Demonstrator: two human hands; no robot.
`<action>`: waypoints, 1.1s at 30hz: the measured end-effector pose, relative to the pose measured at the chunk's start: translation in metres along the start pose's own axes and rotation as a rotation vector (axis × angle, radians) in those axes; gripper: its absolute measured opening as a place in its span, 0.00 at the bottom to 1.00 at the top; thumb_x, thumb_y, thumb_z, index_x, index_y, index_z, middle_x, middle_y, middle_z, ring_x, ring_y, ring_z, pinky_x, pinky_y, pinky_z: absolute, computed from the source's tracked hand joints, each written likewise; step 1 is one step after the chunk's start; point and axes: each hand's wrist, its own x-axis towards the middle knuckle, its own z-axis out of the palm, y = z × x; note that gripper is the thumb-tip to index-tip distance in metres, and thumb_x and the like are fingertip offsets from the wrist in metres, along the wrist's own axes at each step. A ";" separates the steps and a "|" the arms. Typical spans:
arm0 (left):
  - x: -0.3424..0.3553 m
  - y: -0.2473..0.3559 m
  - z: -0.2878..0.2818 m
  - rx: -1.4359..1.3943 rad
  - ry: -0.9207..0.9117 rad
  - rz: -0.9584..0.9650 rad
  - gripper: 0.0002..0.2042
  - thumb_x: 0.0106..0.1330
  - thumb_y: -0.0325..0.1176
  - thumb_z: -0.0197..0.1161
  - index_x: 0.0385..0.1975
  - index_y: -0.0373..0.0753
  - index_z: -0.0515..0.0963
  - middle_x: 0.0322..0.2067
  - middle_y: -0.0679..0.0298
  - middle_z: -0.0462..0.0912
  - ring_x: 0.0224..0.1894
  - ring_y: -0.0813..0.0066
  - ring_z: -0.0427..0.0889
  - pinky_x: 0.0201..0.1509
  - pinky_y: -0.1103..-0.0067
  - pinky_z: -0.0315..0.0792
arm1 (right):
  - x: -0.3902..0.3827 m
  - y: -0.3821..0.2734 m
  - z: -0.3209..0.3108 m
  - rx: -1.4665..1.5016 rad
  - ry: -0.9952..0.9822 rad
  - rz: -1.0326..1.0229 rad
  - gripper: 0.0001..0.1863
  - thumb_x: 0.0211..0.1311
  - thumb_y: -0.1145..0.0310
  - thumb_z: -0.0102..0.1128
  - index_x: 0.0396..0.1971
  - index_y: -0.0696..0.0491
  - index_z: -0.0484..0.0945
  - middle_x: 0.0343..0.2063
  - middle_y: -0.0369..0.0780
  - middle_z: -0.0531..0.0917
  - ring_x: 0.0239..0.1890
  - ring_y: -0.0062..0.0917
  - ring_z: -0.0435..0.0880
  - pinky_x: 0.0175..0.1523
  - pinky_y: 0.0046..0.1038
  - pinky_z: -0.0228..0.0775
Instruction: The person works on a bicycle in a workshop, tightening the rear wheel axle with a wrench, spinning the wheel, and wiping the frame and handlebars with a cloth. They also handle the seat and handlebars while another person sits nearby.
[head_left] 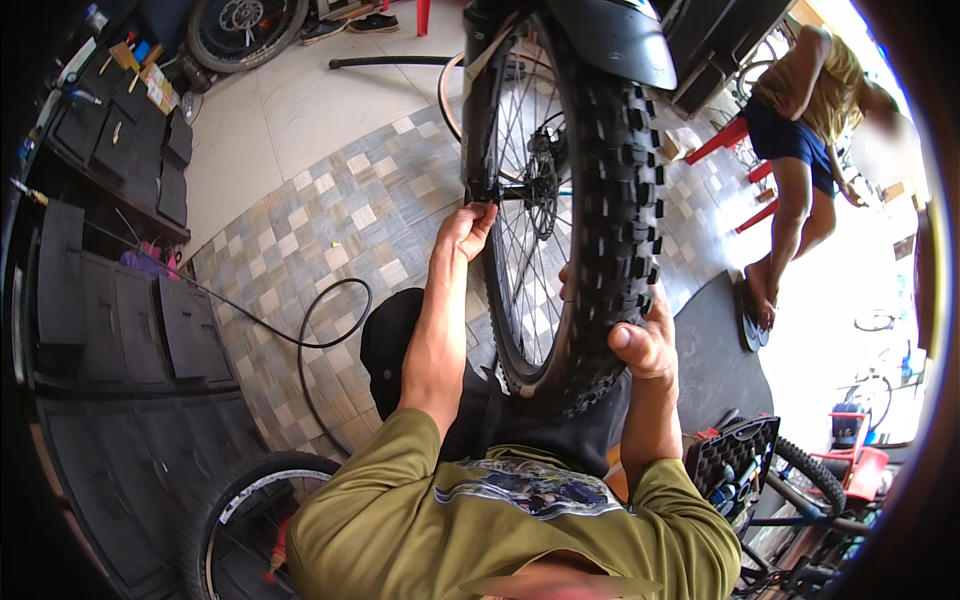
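Note:
A bicycle front wheel with a knobby black tyre (615,190) stands upright in front of me, held in a black fork (481,120). The spokes and a brake disc (542,178) show at its hub. My left hand (470,228) is closed at the lower end of the left fork leg, beside the axle; what its fingertips pinch is hidden. Round the near right side of the tyre my right hand (645,340) is wrapped, thumb outside and a fingertip showing between the spokes and rim. A dark mudguard (615,45) sits above the tyre.
Black drawer cabinets (110,330) line the left side. A black hose (303,345) loops across the tiled floor. Another wheel (225,510) lies at lower left. An open tool case (735,465) is at my right, near a bicycle. A person (800,130) sits on a red stool (725,138).

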 end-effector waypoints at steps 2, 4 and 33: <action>-0.002 -0.004 -0.004 -0.026 -0.050 0.023 0.05 0.74 0.15 0.53 0.38 0.26 0.78 0.39 0.54 0.85 0.41 0.67 0.89 0.50 0.77 0.91 | 0.000 0.003 -0.005 -0.023 -0.029 -0.019 0.54 0.39 0.39 0.81 0.60 0.66 0.76 0.49 0.48 0.86 0.49 0.33 0.87 0.57 0.35 0.79; -0.002 -0.003 -0.001 -0.030 -0.026 0.027 0.05 0.73 0.14 0.54 0.40 0.26 0.78 0.40 0.54 0.85 0.43 0.67 0.89 0.51 0.78 0.90 | 0.001 0.002 -0.006 -0.039 -0.036 -0.023 0.54 0.40 0.40 0.81 0.61 0.65 0.75 0.49 0.47 0.86 0.49 0.32 0.86 0.57 0.34 0.78; -0.049 0.035 0.033 0.551 -0.172 0.251 0.20 0.70 0.48 0.72 0.40 0.33 0.83 0.35 0.59 0.88 0.35 0.68 0.89 0.42 0.71 0.88 | 0.129 0.070 -0.135 -0.229 0.313 -0.329 0.39 0.80 0.34 0.42 0.54 0.57 0.86 0.41 0.39 0.89 0.46 0.23 0.84 0.52 0.29 0.73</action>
